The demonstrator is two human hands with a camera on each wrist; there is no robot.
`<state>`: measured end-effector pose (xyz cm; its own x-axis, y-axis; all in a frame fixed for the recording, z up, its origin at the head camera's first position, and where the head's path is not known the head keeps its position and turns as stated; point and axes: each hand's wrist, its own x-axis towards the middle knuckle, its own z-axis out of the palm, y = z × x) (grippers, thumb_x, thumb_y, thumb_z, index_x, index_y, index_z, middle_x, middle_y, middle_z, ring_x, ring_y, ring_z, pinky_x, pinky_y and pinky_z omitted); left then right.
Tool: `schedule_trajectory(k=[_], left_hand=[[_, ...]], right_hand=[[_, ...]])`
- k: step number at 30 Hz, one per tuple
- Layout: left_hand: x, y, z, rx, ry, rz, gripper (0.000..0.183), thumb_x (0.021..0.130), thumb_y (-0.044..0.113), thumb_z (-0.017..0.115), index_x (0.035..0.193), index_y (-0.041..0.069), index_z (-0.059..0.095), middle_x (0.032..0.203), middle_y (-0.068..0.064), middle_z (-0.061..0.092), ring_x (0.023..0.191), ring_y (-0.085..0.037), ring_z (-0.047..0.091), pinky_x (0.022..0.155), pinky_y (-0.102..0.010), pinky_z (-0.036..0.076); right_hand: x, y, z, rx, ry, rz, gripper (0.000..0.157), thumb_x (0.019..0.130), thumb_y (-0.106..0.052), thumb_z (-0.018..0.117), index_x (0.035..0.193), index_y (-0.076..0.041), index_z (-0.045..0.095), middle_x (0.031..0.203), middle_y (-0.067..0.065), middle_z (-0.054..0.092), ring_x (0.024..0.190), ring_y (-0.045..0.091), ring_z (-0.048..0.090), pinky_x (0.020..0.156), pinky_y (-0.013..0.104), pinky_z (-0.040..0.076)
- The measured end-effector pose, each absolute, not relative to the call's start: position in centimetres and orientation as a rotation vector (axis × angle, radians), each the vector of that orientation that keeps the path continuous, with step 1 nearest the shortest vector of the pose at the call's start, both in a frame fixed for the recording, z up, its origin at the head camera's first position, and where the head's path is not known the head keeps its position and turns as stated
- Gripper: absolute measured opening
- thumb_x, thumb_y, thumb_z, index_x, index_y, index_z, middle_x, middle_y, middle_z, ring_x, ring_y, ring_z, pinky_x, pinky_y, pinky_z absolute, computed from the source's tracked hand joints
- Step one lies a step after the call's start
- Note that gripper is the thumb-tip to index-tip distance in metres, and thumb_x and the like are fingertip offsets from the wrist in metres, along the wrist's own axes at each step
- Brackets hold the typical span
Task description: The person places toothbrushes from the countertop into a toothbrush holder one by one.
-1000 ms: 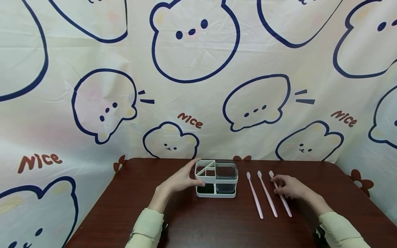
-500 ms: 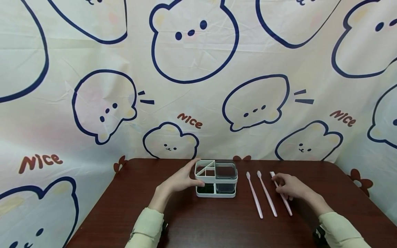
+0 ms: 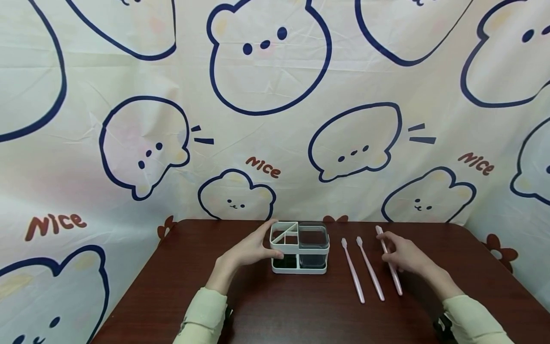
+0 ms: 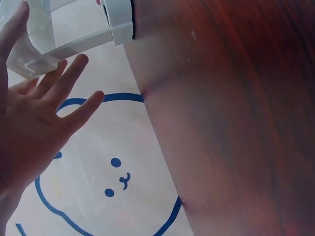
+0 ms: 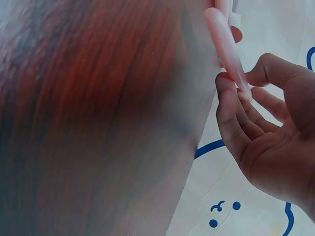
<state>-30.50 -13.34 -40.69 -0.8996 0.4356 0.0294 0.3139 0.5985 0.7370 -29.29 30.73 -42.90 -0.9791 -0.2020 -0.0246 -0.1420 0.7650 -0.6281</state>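
Note:
A white two-tier toothbrush holder (image 3: 300, 250) with divided slots and grey clear sections stands at the table's back middle. My left hand (image 3: 248, 246) grips its left end, thumb on the front of the upper tier and fingers behind. In the left wrist view, thumb and fingers (image 4: 74, 73) spread around the holder's frame (image 4: 81, 43). My right hand (image 3: 408, 255) pinches a pink toothbrush (image 3: 395, 278) between thumb and fingertips, its head pointing to the back. From the right wrist, the handle (image 5: 224, 37) sticks out of the pinch.
Two more pink toothbrushes, a left one (image 3: 354, 273) and a middle one (image 3: 371, 272), lie side by side between the holder and my right hand. A dark wooden table (image 3: 309, 310) carries everything. A bear-print cloth (image 3: 292, 138) hangs behind its back edge.
My right hand has taken the rightmost toothbrush in a pinch, turned it, and shifted it slightly up and back. The left hand and the holder have stayed in place.

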Motion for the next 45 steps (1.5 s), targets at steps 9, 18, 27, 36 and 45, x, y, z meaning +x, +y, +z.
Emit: schedule_trajectory(k=[9,18,27,36,45], left_hand=[[-30.4,-13.3,-40.2,0.656,2.64,1.173,0.102,0.081,0.042,0.081,0.159,0.022,0.019,0.165,-0.006,0.021,0.15,-0.027,0.026,0.118,-0.057,0.027],[-30.3,-13.3,-39.6,0.657,2.644,1.171,0.112,0.078,0.049,0.081,0.161,0.021,0.011,0.167,-0.005,0.014,0.152,-0.029,0.02,0.117,-0.059,0.027],[-30.6,-13.1,-40.2,0.637,2.667,1.207,0.098,0.079,0.047,0.081,0.157,0.023,0.026,0.163,-0.006,0.028,0.146,-0.029,0.033,0.115,-0.058,0.033],[-30.8,-12.9,-40.3,0.623,2.66,1.233,0.095,0.079,0.046,0.081,0.156,0.026,0.028,0.162,-0.005,0.028,0.147,-0.028,0.032,0.115,-0.058,0.031],[-30.7,-12.9,-40.4,0.615,2.635,1.265,0.097,0.078,0.047,0.082,0.156,0.027,0.028,0.162,-0.005,0.028,0.146,-0.028,0.034,0.115,-0.058,0.032]], right_hand=[[-29.1,29.7,-42.0,-0.28,2.913,-1.024,0.06,0.089,-0.005,0.064,0.144,-0.006,0.039,0.093,0.015,0.055,0.059,0.021,0.057,0.052,0.034,0.051],[-29.6,28.9,-40.9,-0.426,3.09,-0.974,0.061,0.085,-0.005,0.067,0.141,-0.005,0.042,0.096,0.012,0.056,0.074,0.02,0.054,0.058,0.03,0.047],[-29.3,27.8,-39.8,-0.498,3.151,-1.028,0.061,0.087,-0.004,0.067,0.143,-0.01,0.043,0.093,0.01,0.059,0.072,0.019,0.055,0.059,0.03,0.048],[-29.1,26.9,-38.9,-0.593,3.203,-1.16,0.063,0.086,0.002,0.066,0.144,-0.009,0.043,0.108,0.015,0.058,0.082,0.023,0.063,0.059,0.027,0.053],[-28.8,25.0,-37.0,-0.724,3.245,-1.222,0.065,0.085,0.004,0.068,0.144,-0.009,0.043,0.11,0.015,0.058,0.08,0.022,0.066,0.058,0.025,0.056]])
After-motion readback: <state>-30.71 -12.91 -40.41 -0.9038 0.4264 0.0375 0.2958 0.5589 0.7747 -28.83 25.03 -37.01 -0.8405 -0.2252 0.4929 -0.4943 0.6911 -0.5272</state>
